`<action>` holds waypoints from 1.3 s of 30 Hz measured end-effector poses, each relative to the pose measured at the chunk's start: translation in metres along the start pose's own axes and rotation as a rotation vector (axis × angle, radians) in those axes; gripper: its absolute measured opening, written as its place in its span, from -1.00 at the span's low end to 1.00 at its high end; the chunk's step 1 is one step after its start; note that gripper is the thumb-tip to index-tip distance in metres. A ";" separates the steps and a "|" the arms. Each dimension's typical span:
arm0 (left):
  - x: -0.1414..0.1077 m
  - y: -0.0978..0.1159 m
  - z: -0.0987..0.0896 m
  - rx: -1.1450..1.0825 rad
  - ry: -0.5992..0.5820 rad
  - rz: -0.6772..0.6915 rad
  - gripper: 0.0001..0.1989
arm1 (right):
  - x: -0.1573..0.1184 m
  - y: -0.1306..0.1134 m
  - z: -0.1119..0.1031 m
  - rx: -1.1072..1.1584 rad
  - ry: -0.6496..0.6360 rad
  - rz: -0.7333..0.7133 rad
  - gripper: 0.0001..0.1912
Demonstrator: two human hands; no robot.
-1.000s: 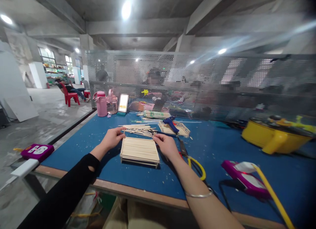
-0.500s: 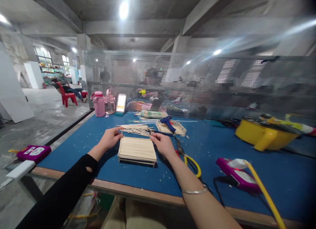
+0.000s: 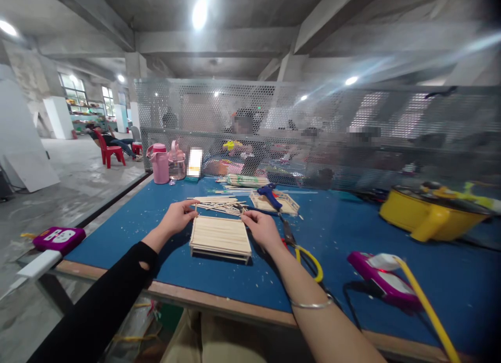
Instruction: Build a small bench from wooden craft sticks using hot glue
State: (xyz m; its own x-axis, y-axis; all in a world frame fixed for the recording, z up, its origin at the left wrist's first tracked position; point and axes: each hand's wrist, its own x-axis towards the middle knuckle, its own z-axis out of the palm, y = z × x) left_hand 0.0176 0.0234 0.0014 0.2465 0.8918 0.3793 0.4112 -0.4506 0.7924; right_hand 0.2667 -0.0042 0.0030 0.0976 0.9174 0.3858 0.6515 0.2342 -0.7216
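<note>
Concrete hall, with a perforated metal screen [image 3: 219, 110] behind a blue work table [image 3: 219, 286]; beyond the mesh, blurred figures and goods, too indistinct to sort out. Both forearms cut off by the lower edge, one in a black sleeve [image 3: 105, 290], the other with a silver bangle [image 3: 313, 304]. Partly masked by the bare forearm, a yellow-handled tool [image 3: 288, 233]. Contents of the yellow pot [image 3: 403, 214] hard to make out; yellow cord [image 3: 424, 305] cropped below. Far corners of the slatted wooden stand [image 3: 221, 235] partly behind fingertips, its underside in shadow.

Note the position of the stand: flat on the table, before the wearer, between both hands. Runs lengthwise from left to right, roughly along the near table edge (right end slightly nearer), with slats parallel to this long axis. Turns its slatted top upward and an open, railed side toward the wearer.

Left hand [image 3: 177, 218]: thumb and forefinger pinched about a thin upright post at the far left corner. Right hand [image 3: 261, 227]: fingertips pinched about a similar post at the far right corner; remaining fingers mostly hidden. Just beyond, loose sticks [image 3: 219, 204] in a crossed heap; farther right, a blue glue gun [image 3: 270, 195] across a wooden tray [image 3: 288, 203].
</note>
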 end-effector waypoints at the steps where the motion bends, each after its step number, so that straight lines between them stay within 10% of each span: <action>1: 0.000 0.000 0.000 0.003 0.003 0.003 -0.56 | 0.000 0.000 0.000 0.000 0.000 -0.001 -0.74; 32: -0.004 0.004 0.001 0.050 0.055 0.013 -0.56 | 0.000 0.003 0.002 0.099 0.033 -0.003 -0.80; 39: -0.001 -0.003 0.002 0.077 0.150 0.016 -0.59 | 0.005 0.007 -0.006 0.296 0.267 0.050 -0.74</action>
State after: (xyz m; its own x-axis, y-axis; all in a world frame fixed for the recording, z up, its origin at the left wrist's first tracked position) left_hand 0.0175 0.0232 -0.0019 0.1224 0.8778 0.4631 0.4761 -0.4614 0.7487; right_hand 0.2768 0.0003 0.0033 0.3412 0.8232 0.4538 0.3997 0.3099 -0.8627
